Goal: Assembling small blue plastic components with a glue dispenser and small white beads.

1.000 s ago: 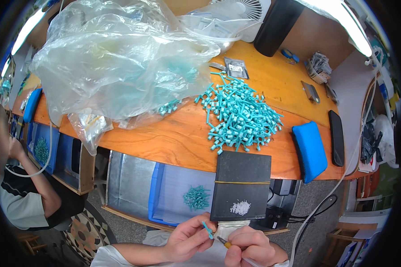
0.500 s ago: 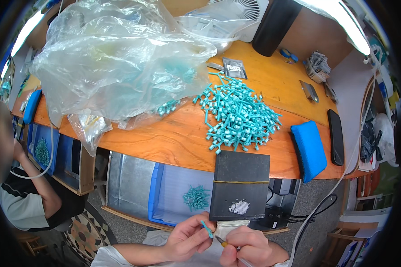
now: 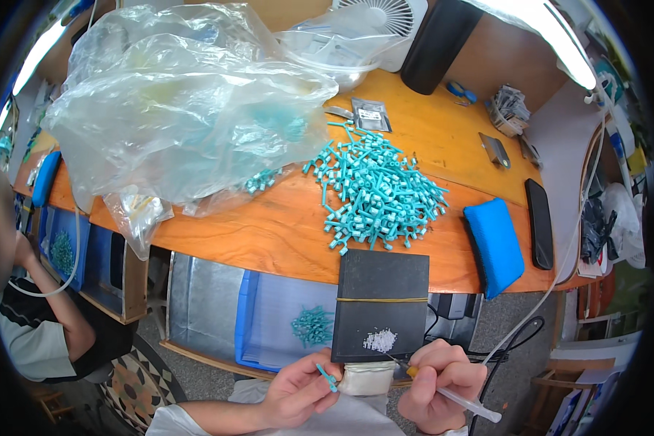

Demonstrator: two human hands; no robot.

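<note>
The left hand (image 3: pixel 296 396) pinches a teal piece (image 3: pixel 327 377) off the near-left corner of the block (image 3: pixel 381 280), apparently steadying it, while the right hand (image 3: pixel 443 381) grasps a tool (image 3: pixel 412 371) near white bits (image 3: pixel 380 340) seemingly kept handy.

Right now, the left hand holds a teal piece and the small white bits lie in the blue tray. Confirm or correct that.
No: the head view shows the small white bits on the black block, not in the blue tray. The left hand holds a teal piece.
</note>
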